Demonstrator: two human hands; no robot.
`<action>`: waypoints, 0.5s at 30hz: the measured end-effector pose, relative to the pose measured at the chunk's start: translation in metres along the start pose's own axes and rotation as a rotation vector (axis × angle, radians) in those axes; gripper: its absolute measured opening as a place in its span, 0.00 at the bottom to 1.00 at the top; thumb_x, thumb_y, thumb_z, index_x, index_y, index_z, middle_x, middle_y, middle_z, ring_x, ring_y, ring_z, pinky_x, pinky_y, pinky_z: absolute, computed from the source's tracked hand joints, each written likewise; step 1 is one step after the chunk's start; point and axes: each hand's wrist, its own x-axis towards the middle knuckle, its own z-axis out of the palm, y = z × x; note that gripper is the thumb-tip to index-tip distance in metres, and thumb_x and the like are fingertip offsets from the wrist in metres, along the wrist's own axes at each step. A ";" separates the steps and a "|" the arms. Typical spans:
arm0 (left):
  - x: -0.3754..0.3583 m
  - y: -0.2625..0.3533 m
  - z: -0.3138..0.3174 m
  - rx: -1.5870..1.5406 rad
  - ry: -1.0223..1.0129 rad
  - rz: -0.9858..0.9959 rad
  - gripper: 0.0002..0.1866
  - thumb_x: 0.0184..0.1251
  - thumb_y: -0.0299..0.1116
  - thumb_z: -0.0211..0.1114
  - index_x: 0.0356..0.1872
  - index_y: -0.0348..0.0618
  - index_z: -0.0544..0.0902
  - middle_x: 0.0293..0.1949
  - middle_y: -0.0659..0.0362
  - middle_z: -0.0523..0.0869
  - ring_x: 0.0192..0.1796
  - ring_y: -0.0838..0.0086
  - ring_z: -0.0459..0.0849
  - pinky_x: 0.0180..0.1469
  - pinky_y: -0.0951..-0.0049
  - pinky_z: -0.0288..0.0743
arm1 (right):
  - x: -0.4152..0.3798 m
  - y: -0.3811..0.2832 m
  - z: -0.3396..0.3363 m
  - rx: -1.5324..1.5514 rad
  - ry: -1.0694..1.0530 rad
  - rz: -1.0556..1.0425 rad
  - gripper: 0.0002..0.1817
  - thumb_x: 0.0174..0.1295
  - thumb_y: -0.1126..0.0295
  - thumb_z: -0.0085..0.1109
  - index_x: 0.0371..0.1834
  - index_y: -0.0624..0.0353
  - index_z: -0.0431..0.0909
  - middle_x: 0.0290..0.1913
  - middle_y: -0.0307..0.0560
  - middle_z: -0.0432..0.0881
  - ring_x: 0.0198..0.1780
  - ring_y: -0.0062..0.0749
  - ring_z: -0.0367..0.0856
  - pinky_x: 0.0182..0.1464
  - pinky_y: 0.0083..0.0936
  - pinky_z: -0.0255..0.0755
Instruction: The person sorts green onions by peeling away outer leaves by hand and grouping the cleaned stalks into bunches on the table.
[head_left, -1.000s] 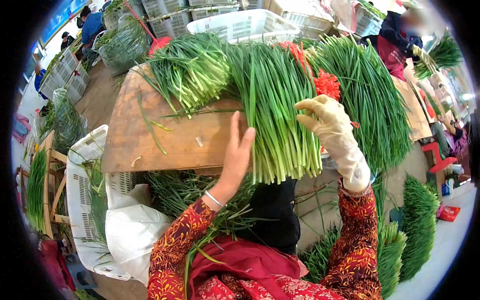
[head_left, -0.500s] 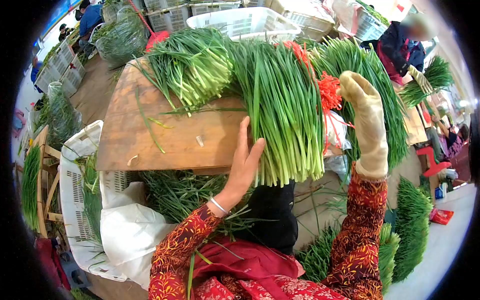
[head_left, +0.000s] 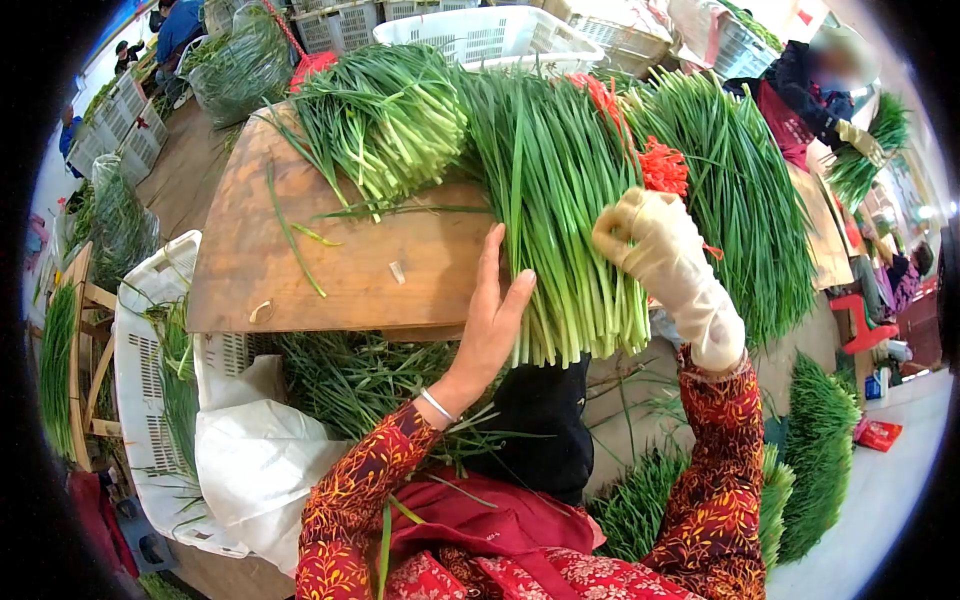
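A thick bunch of green chives [head_left: 560,190] lies on the wooden board [head_left: 340,280], its pale cut ends hanging over the near edge. My bare left hand [head_left: 492,318] rests open against the bunch's left side, thumb apart from the fingers. My right hand [head_left: 650,240], in a cream glove, is over the bunch's right side. Its fingers are curled together; anything between them is too small to make out. Just behind that hand hangs a clump of red ties [head_left: 662,167]. More chives lie to the left [head_left: 400,120] and right [head_left: 740,200].
Below the board stands a white crate [head_left: 150,400] with loose leaves and a white sack [head_left: 260,460]. Bundled chives [head_left: 815,460] stand on the floor at right. A co-worker [head_left: 800,90] handles chives at upper right. Another white crate [head_left: 490,38] sits behind the board.
My right hand has moved left and down from beside the red ties to over the bunch. My left hand stays against the bunch. The co-worker's chives have shifted slightly.
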 end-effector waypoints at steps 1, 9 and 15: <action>-0.001 0.000 -0.002 0.003 -0.018 -0.006 0.33 0.66 0.40 0.49 0.66 0.34 0.48 0.67 0.47 0.51 0.70 0.63 0.47 0.68 0.70 0.40 | 0.004 0.005 -0.005 0.216 0.037 0.225 0.04 0.53 0.69 0.59 0.29 0.55 0.78 0.31 0.41 0.79 0.34 0.28 0.77 0.39 0.21 0.69; -0.012 -0.009 -0.041 0.073 -0.187 0.074 0.41 0.60 0.43 0.60 0.67 0.37 0.46 0.69 0.51 0.47 0.70 0.63 0.45 0.69 0.66 0.39 | -0.076 -0.028 -0.050 1.313 -0.132 0.037 0.07 0.51 0.70 0.58 0.23 0.63 0.74 0.25 0.42 0.77 0.28 0.28 0.73 0.32 0.23 0.67; -0.034 -0.004 -0.045 0.717 -0.410 0.340 0.54 0.41 0.53 0.70 0.66 0.43 0.48 0.68 0.51 0.44 0.70 0.58 0.46 0.68 0.62 0.47 | -0.131 -0.074 0.019 1.089 -1.041 0.205 0.17 0.57 0.56 0.55 0.35 0.61 0.77 0.32 0.47 0.78 0.36 0.37 0.77 0.40 0.27 0.69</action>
